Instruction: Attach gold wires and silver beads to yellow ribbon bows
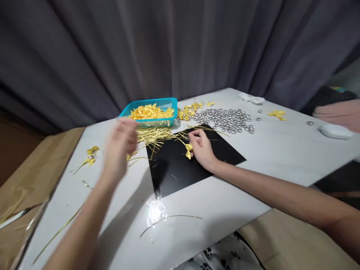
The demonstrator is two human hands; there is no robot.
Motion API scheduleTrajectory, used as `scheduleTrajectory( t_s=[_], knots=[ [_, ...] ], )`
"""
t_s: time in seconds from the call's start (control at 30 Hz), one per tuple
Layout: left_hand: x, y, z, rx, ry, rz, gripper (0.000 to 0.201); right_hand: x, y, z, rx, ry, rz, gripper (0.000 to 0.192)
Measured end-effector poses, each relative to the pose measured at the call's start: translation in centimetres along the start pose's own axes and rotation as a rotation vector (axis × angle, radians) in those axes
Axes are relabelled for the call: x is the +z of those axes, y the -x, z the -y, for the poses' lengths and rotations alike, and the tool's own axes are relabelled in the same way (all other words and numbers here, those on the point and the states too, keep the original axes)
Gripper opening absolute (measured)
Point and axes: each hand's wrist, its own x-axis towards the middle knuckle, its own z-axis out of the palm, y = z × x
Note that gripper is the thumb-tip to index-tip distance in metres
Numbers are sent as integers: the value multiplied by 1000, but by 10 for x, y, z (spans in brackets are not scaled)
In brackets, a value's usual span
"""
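My right hand (201, 150) is over the black mat (174, 176), its thumb and fingers pinched on a small yellow ribbon bow (188, 150). A thin gold tie strip (180, 140) runs up and left from the bow. My left hand (119, 144) is raised above the table left of the mat, blurred by motion, and its fingertips are too smeared to read. Just beyond it lies a pile of gold tie strips (154, 135), in front of a blue basket (174, 107) of yellow ribbon pieces (152, 111).
Many silver oval beads (225, 119) are spread behind the mat, beside finished-looking yellow bows (188, 111). Another bow (91, 155) lies at left, one more (278, 114) at right. A white computer mouse (336, 131) is near another person's arm (337, 114). Grey curtain (180, 48) hangs behind.
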Motion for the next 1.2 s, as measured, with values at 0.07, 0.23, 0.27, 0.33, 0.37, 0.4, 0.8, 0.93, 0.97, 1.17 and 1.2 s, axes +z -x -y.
scheduleTrajectory(
  t_s=[0.07,0.23,0.27,0.33,0.37,0.4,0.8,0.93,0.97,1.17,1.2],
  knots=[
    [31,14,32,-137,-43,201,22,-2,5,2,-60,14,16,14],
    [70,47,81,-281,33,315,29,-6,15,8,-332,109,128,8],
    [70,48,83,-297,54,270,26,-6,16,8,-360,122,152,7],
    [66,46,81,-345,45,214,22,-7,17,10,-398,144,198,5],
    [63,42,79,-366,12,194,21,-8,15,9,-408,154,208,4],
    [58,38,78,-377,-48,189,22,-9,13,9,-409,164,206,4],
    [44,29,73,7,-1076,343,19,-15,-6,0,-382,231,151,14],
    [48,28,76,30,-966,318,25,-14,-6,-1,-383,238,177,12],
    [49,27,77,63,-967,324,26,-14,-7,-2,-384,243,174,12],
    [53,26,87,270,-941,491,9,-13,-11,-10,-405,263,100,9],
    [52,26,88,267,-907,493,8,-14,-10,-10,-415,264,98,8]
  ],
)
